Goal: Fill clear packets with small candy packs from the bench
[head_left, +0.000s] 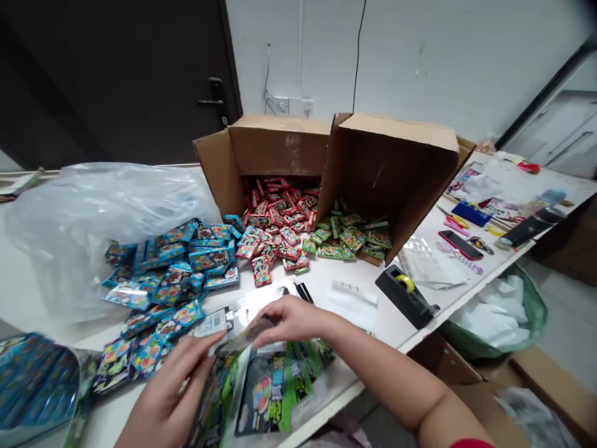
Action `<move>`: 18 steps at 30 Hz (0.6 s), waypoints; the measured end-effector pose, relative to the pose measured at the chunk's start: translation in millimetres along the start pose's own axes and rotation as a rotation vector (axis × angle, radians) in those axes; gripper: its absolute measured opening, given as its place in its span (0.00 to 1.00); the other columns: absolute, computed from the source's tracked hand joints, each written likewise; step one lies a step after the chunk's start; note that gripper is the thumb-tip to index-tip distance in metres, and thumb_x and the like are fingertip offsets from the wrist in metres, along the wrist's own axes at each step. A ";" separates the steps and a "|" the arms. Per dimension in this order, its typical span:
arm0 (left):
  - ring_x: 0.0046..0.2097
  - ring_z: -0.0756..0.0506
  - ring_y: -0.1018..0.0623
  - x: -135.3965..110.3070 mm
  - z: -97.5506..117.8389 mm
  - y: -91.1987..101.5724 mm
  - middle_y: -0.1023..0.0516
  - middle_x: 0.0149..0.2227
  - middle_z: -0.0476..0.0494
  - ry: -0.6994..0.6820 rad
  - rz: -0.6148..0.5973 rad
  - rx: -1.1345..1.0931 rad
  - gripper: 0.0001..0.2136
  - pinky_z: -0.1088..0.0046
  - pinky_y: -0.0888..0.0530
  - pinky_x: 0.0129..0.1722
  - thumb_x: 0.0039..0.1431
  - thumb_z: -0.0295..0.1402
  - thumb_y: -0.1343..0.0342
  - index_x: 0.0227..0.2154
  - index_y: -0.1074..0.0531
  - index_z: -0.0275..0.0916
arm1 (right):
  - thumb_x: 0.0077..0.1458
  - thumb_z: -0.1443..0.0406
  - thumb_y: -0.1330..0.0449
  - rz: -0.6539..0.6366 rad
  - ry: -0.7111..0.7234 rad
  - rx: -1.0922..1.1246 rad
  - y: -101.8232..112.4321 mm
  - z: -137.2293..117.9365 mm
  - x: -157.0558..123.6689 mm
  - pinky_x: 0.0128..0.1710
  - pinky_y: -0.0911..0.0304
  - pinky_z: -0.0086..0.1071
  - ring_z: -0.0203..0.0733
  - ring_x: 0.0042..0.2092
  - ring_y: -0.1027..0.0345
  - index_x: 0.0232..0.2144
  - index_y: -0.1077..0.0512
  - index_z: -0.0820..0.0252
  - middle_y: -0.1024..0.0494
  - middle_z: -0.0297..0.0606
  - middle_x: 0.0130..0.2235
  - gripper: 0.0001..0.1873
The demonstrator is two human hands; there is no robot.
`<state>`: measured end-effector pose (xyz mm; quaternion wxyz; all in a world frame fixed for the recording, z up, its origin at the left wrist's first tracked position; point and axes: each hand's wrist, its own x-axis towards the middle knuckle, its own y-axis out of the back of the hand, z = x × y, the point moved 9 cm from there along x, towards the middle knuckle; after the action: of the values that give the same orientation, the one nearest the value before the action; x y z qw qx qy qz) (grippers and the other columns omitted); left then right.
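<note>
Both hands work on a clear plastic bag at the near table edge, above black and green snack packets. My left hand grips the bag's left side with fingers curled around it. My right hand pinches the bag's top edge. A heap of blue candy packets lies just beyond my left hand. Red packets spill from a tipped cardboard box, and green packets spill from a second tipped box.
A large clear plastic sheet lies at the left. A black tape dispenser sits near the right table edge, with a phone, scissors and stationery beyond. A green-lined bin of white waste stands below the table.
</note>
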<state>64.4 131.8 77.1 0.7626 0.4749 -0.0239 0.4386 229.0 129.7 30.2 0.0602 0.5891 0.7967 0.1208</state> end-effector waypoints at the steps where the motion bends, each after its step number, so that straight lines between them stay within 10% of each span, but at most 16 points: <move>1: 0.41 0.47 0.22 -0.6 6.6 -0.9 0.23 0.41 0.43 -0.072 -0.027 0.037 0.14 0.77 0.25 0.40 0.63 0.36 0.52 0.50 0.28 0.45 | 0.48 0.55 0.34 -0.113 0.003 0.083 -7.8 -2.6 -1.1 0.41 0.36 0.29 0.37 0.37 0.29 0.38 0.23 0.64 0.21 0.35 0.35 0.19; 5: 0.46 0.43 0.22 -3.2 26.6 -8.5 0.24 0.47 0.38 -0.262 -0.041 0.267 0.20 0.73 0.25 0.43 0.64 0.35 0.52 0.58 0.36 0.40 | 0.51 0.51 0.38 -0.132 0.025 0.230 0.8 -12.1 -2.4 0.52 0.39 0.33 0.41 0.46 0.28 0.39 0.22 0.65 0.20 0.41 0.44 0.23; 11: 0.47 0.42 0.21 -3.4 20.0 -10.5 0.23 0.50 0.40 -0.180 -0.008 0.267 0.19 0.69 0.25 0.46 0.65 0.35 0.54 0.58 0.36 0.42 | 0.51 0.51 0.39 -0.208 0.067 0.305 -4.0 -34.1 -1.4 0.54 0.39 0.37 0.43 0.49 0.29 0.37 0.23 0.65 0.21 0.42 0.44 0.22; 16: 0.48 0.40 0.22 -20.7 -30.2 10.1 0.22 0.49 0.48 0.468 0.167 -0.079 0.20 0.64 0.24 0.49 0.57 0.45 0.44 0.51 0.29 0.47 | 0.55 0.59 0.39 0.478 0.118 -0.036 33.3 -51.5 -20.8 0.58 0.43 0.40 0.43 0.58 0.38 0.51 0.32 0.57 0.29 0.42 0.55 0.22; 18: 0.49 0.39 0.23 -35.4 -44.0 11.3 0.21 0.48 0.49 0.714 0.275 -0.212 0.23 0.63 0.24 0.49 0.51 0.47 0.40 0.50 0.27 0.46 | 0.49 0.59 0.34 0.490 0.046 0.043 21.1 -39.4 -26.4 0.56 0.41 0.39 0.43 0.58 0.40 0.55 0.37 0.55 0.31 0.43 0.56 0.31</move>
<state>18.1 143.6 44.9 0.7018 0.2032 0.1342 0.6695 247.0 105.5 72.5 -0.0014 0.7630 0.6335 0.1283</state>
